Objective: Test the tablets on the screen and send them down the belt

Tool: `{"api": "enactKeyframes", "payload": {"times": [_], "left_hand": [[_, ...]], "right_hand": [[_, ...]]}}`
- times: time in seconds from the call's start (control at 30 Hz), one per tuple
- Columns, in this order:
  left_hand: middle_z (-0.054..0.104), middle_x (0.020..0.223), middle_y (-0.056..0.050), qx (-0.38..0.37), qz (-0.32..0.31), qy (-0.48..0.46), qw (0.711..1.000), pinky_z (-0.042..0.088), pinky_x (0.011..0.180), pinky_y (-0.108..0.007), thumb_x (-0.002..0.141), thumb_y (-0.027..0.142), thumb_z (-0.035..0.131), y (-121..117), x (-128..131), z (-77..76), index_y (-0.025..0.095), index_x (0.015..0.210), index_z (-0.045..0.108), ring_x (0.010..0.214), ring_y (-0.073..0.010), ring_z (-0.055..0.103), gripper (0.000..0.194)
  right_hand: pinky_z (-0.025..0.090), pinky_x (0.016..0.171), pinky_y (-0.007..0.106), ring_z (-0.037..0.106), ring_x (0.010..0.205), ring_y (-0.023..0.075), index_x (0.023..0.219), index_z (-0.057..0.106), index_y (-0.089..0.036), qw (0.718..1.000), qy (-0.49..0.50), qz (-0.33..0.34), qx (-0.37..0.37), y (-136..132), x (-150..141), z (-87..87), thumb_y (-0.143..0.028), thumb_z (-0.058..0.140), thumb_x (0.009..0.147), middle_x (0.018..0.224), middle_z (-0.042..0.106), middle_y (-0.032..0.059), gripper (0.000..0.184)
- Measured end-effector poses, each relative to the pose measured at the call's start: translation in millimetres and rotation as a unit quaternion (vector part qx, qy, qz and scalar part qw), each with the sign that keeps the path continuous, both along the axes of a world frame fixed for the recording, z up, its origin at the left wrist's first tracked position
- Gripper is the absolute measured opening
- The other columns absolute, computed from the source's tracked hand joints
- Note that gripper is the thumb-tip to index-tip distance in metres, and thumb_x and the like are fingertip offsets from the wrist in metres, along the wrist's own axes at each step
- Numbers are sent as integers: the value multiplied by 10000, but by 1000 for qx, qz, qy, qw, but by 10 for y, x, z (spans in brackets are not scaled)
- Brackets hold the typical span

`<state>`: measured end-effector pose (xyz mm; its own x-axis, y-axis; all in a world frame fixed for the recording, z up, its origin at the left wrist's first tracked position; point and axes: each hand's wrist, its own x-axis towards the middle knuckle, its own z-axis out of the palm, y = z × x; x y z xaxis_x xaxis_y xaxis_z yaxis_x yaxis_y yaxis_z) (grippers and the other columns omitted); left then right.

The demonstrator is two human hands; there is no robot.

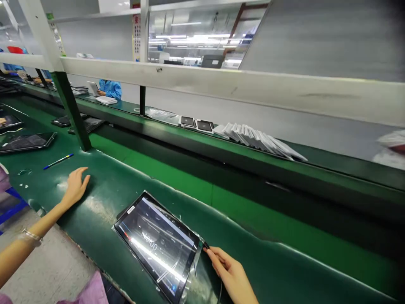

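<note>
Pinching the tablet (pixel 158 245) corner, right hand (pixel 229 272); left hand (pixel 75 185) open, flat on green belt (pixel 253 253).

A tablet (pixel 158 245) lies flat on the green table (pixel 253 249), its dark glossy screen catching streaks of light, with clear film loose along its right edge. The right hand (pixel 230 274) rests at that edge, fingers (pixel 212 252) touching the tablet's right corner. The left hand (pixel 75 185) lies palm down on the table, well apart from the tablet, a bracelet (pixel 31 235) on its wrist. A blue pen (pixel 58 161) lies beyond that hand. More tablets (pixel 27 142) sit farther left. Across the belt, a fanned row of white sheets (pixel 259 138) lies beside two small dark panels (pixel 196 123). A person in blue (pixel 110 88) works in the distance.
</note>
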<state>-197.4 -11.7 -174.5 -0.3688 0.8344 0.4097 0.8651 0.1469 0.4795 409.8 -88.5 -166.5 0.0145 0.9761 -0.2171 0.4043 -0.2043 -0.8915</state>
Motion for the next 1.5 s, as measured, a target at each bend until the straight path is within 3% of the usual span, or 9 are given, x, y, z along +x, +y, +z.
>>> {"api": "enactKeyframes", "payload": {"times": [0.17, 0.33, 0.53, 0.63, 0.8, 1.0, 1.17, 1.3, 1.5], "left_hand": [[570, 1517, -108, -95, -197, -76, 973, 369, 1229, -441, 1063, 538, 315, -301, 897, -144, 209, 1503, 439, 1426, -252, 514, 563], [341, 1692, -79, -239, -350, -250, 871, 178, 1320, -480, 1076, 577, 333, -428, 1626, 146, 308, 1668, 106, 1586, -269, 273, 689], [-10, 1760, -68, -313, -470, -221, 795, 181, 1307, -562, 729, 517, 906, -309, 1651, 453, 361, 1676, -39, 1607, -405, 100, 1347], [32, 1762, -59, -313, -452, -233, 802, 205, 1306, -557, 734, 501, 908, -318, 1632, 440, 375, 1677, 18, 1602, -404, 134, 1303], [225, 1737, -45, -260, -340, -332, 841, 173, 1326, -499, 1055, 577, 448, -433, 1834, 290, 341, 1650, 176, 1600, -284, 225, 695], [91, 1762, -10, -247, -335, -325, 849, 104, 1341, -475, 1053, 566, 458, -520, 1907, 298, 339, 1675, 131, 1622, -280, 125, 739], [120, 1757, -32, -262, -351, -268, 858, 217, 1318, -505, 1001, 567, 577, -514, 1865, 384, 322, 1682, 127, 1594, -344, 222, 852], [102, 1756, -93, -302, -342, -215, 863, 334, 1262, -556, 912, 540, 713, -488, 1959, 504, 330, 1682, 1, 1579, -388, 249, 1069], [-148, 1745, -89, -215, -355, -3, 910, -101, 1241, -709, 815, 612, 793, -487, 2359, 632, 354, 1672, -19, 1586, -393, -187, 1209]], "right_hand": [[348, 581, 288, 466, 604, 177, 843, 739, -218, 987, -57, 153, -9, -189, 77, 108, -685, 537, 928, 610, 530, -11, 516], [333, 595, 291, 465, 572, 166, 888, 734, -188, 981, -81, 175, -7, -243, -59, 117, -674, 475, 971, 569, 519, -19, 557], [348, 575, 287, 493, 566, 164, 872, 728, -205, 970, -134, 193, 60, -293, -53, 82, -589, 461, 1024, 592, 545, -21, 491], [442, 605, 286, 614, 605, 186, 949, 759, -221, 962, -154, 200, 107, -302, -41, 87, -520, 469, 1046, 693, 687, 8, 427], [567, 688, 269, 738, 704, 196, 1066, 757, -188, 945, -168, 174, 222, -289, -85, 20, -395, 465, 1079, 868, 780, 60, 358], [569, 556, 278, 749, 631, 208, 1063, 704, -146, 877, -250, 188, 366, -164, -117, -89, -268, 399, 1097, 830, 774, 77, 330], [617, 642, 307, 788, 783, 236, 1061, 716, -200, 864, -280, 246, 339, -57, -26, -88, -313, 363, 1107, 936, 798, 71, 374], [618, 767, 317, 787, 915, 232, 1102, 702, -219, 901, -244, 199, 298, -47, -21, -118, -411, 434, 1093, 1061, 802, 68, 329], [507, 615, 307, 685, 650, 187, 942, 638, -264, 937, -224, 214, 160, -58, -102, -54, -517, 439, 1070, 768, 713, -24, 346]]}}
